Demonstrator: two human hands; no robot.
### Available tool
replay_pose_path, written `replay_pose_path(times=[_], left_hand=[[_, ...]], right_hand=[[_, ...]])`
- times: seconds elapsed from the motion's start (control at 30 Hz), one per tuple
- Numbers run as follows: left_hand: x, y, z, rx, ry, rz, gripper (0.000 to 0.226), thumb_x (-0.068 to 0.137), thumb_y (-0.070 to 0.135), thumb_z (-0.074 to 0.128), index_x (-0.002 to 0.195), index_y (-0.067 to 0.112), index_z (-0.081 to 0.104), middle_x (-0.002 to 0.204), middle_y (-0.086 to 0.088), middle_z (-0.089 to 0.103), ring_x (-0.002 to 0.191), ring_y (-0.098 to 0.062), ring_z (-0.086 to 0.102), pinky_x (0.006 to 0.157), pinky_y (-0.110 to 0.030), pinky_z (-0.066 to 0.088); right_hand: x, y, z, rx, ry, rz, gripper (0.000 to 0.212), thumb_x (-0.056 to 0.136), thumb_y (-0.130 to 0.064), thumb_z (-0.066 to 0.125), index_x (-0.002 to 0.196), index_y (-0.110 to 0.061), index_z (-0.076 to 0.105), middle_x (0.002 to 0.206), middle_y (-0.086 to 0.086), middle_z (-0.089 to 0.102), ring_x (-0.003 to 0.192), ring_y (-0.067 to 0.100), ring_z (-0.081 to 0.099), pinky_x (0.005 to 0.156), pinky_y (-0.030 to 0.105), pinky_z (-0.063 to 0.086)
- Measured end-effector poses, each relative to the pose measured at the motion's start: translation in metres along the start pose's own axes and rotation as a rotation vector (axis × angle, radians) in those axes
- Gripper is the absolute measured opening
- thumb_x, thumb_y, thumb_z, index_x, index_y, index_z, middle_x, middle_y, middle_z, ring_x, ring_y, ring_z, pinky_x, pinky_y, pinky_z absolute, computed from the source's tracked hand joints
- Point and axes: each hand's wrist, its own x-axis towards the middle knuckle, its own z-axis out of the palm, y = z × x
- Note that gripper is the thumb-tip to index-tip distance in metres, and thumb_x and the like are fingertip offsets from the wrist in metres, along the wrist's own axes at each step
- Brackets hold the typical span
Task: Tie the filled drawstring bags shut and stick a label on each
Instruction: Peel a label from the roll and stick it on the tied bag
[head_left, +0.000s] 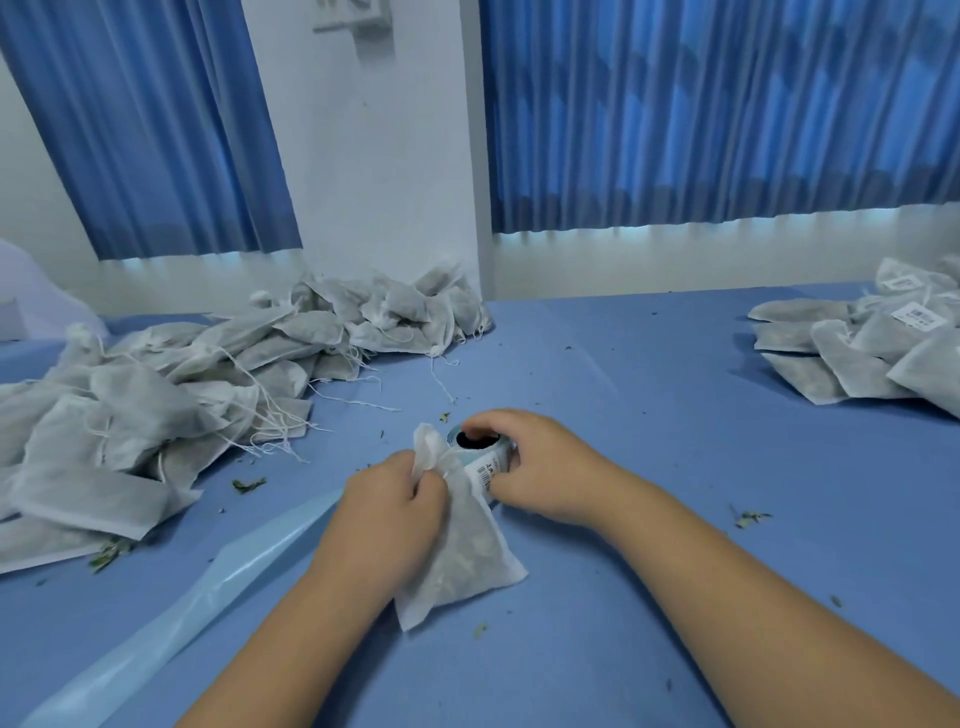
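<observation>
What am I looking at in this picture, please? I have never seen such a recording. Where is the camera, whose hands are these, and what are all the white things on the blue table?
There is no machine here. A person works with bare hands, and the one picture comes from a camera worn on the head, looking forward and down. The left hand grips the neck of a filled white bag. The right hand holds a roll of labels just behind that bag. On the blue table, a pile of bags with no labels showing lies to the left, and labelled bags lie at the far right. A pale blue strip and some leaf crumbs also lie on the table.
</observation>
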Motion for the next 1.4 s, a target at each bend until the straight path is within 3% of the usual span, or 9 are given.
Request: replay_pose_path(times=[0.07,0.27,0.47,0.63,0.77,0.97,1.1,1.23,1.4], left_hand=[[-0.002,-0.009,-0.004,-0.027,0.007,0.027,0.030,0.092,0.021,0.048,0.067,0.006,0.041,0.058,-0.001,0.047,0.051,-0.009,0.037,0.048,-0.022,0.030],[-0.005,-0.020,-0.004,-0.274,0.033,-0.083,0.038,0.094,0.021,0.052,0.060,0.017,0.036,0.047,0.014,0.037,0.043,-0.005,0.032,0.042,-0.016,0.029],[-0.008,-0.020,-0.004,-0.275,0.023,-0.033,0.036,0.093,0.022,0.052,0.062,0.013,0.036,0.049,0.013,0.035,0.045,-0.005,0.032,0.044,-0.017,0.029],[-0.012,-0.016,-0.006,-0.239,0.020,0.067,0.038,0.092,0.019,0.053,0.062,0.009,0.032,0.050,0.011,0.032,0.047,-0.006,0.031,0.046,-0.018,0.029],[-0.016,-0.013,-0.008,-0.256,0.024,0.116,0.039,0.091,0.028,0.051,0.062,0.009,0.033,0.051,0.012,0.031,0.047,-0.006,0.032,0.047,-0.017,0.031],[-0.015,-0.013,-0.007,-0.238,0.020,0.141,0.038,0.082,0.037,0.048,0.063,0.006,0.035,0.050,0.012,0.033,0.047,-0.006,0.033,0.048,-0.017,0.031],[-0.015,-0.016,-0.006,-0.227,0.033,0.126,0.037,0.092,0.020,0.054,0.064,0.005,0.036,0.050,0.012,0.034,0.047,-0.006,0.034,0.048,-0.017,0.032],[-0.015,-0.017,-0.006,-0.219,0.030,0.125,0.037,0.093,0.018,0.054,0.063,0.006,0.035,0.050,0.012,0.035,0.048,-0.006,0.034,0.048,-0.017,0.031],[-0.014,-0.017,-0.005,-0.230,0.011,0.109,0.036,0.093,0.021,0.054,0.064,0.006,0.038,0.051,0.012,0.035,0.047,-0.006,0.034,0.048,-0.017,0.032]], right_hand=[[0.001,0.005,0.007,-0.075,0.011,-0.003,0.052,0.076,-0.004,0.057,0.124,-0.023,0.060,0.109,-0.017,0.054,0.084,-0.011,0.050,0.076,0.007,0.036],[-0.004,0.015,-0.002,-0.127,0.109,0.025,0.043,0.077,-0.004,0.055,0.113,-0.024,0.064,0.093,-0.021,0.049,0.075,-0.014,0.047,0.070,0.015,0.034],[-0.015,0.004,-0.015,-0.032,0.217,-0.005,0.036,0.079,-0.005,0.059,0.100,-0.033,0.067,0.095,-0.015,0.048,0.069,-0.006,0.050,0.064,0.006,0.036],[-0.024,-0.011,-0.005,-0.006,0.036,0.038,0.024,0.083,-0.018,0.057,0.089,-0.039,0.066,0.063,-0.018,0.056,0.057,-0.001,0.050,0.056,0.012,0.040],[-0.023,-0.011,-0.002,-0.026,0.065,0.046,0.009,0.082,-0.021,0.062,0.081,-0.030,0.062,0.066,-0.020,0.058,0.060,-0.002,0.052,0.061,0.019,0.046],[-0.024,-0.013,-0.003,-0.035,0.101,0.061,0.018,0.077,-0.019,0.066,0.066,-0.028,0.056,0.066,-0.013,0.056,0.060,-0.002,0.051,0.059,0.017,0.043],[-0.025,-0.012,-0.007,0.007,0.096,0.095,0.020,0.077,-0.016,0.068,0.064,-0.029,0.061,0.059,-0.021,0.057,0.058,-0.004,0.052,0.055,0.010,0.040],[-0.026,-0.013,-0.011,0.040,0.067,0.110,0.020,0.078,-0.012,0.067,0.067,-0.029,0.066,0.059,-0.025,0.059,0.058,-0.005,0.053,0.056,0.008,0.041],[-0.027,-0.015,-0.012,-0.024,0.051,0.099,0.020,0.076,-0.012,0.063,0.067,-0.029,0.062,0.065,-0.015,0.059,0.060,-0.003,0.053,0.058,0.012,0.043]])
